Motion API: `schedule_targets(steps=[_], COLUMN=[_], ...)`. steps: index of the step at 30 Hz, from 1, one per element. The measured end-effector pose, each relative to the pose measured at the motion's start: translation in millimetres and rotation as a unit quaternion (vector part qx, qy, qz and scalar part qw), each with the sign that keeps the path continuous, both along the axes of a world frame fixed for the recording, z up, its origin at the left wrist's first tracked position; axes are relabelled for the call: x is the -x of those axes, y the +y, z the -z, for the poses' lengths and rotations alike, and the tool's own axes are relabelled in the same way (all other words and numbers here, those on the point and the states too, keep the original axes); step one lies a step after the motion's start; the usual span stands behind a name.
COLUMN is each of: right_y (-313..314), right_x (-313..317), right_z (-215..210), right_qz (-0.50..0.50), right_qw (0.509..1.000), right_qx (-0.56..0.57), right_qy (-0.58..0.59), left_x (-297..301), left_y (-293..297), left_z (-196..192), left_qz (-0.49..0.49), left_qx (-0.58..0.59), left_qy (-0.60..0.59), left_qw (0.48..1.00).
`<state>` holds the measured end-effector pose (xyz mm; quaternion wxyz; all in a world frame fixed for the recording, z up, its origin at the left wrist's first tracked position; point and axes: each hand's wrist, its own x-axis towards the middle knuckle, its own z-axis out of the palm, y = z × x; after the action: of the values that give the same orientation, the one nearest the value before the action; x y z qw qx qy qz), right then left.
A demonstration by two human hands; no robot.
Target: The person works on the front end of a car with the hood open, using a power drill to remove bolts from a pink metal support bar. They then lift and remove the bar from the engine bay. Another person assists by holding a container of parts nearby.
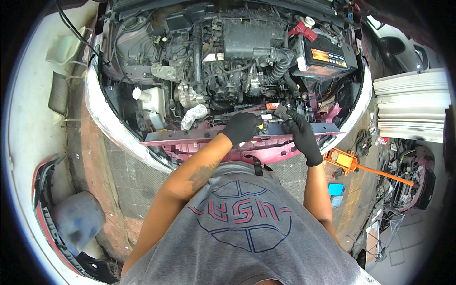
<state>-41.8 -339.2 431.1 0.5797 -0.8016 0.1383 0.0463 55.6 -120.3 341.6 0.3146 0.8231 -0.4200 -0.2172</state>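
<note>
Both of my hands wear black gloves and are at the front crossmember (209, 134) of a car's engine bay. My left hand (242, 127) is closed over the crossmember. A small yellowish spot shows at its fingertips, but what it holds is too small to make out. To its right, my right hand (299, 130) has its fingers closed round a small, flat grey piece (281, 112), whose kind I cannot tell. Just behind the hands lie an orange-red label (272, 106) and the engine's lower front parts.
The engine (251, 38) fills the bay, with a battery (325, 56) at right and a white reservoir (153, 100) at left. Crumpled clear plastic (194, 116) rests near the crossmember. An orange floor jack (344, 160) stands right; a removed bumper (52, 228) lies left.
</note>
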Motion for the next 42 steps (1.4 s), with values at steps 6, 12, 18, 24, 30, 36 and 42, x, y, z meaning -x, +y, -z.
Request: schedule_targets(steps=[6,12,18,24,30,36,42], right_y=[9.5,13.7,16.5,31.2,51.5,45.7,42.0], right_x=[1.7,-2.5,-6.9,-6.4,-11.2,-14.2,-15.1], right_z=[15.9,30.9,33.7,37.5,21.5,21.7,27.2], right_qz=[-0.040,-0.024,-0.121,-0.143,-0.194,-0.222,-0.236], right_qw=[0.998,1.000,0.982,0.968,0.896,0.889,0.899], right_qx=[0.055,0.011,0.126,0.185,0.361,0.381,0.333], right_qy=[0.009,0.010,-0.065,-0.091,-0.169,-0.127,-0.158], left_x=[6.1,5.9,6.3,7.2,8.2,6.9,6.7], left_y=[1.6,2.4,3.4,4.2,2.0,6.1,3.2], left_z=[6.7,13.8,19.7,7.4,18.4,1.5,12.0], left_qz=[-0.077,-0.061,-0.057,-0.073,-0.079,-0.072,-0.076], left_qx=[0.069,0.053,0.127,0.107,0.103,0.102,0.093], left_qy=[0.063,0.056,0.047,0.076,0.057,0.083,0.066], left_qw=[0.993,0.995,0.989,0.989,0.990,0.989,0.991])
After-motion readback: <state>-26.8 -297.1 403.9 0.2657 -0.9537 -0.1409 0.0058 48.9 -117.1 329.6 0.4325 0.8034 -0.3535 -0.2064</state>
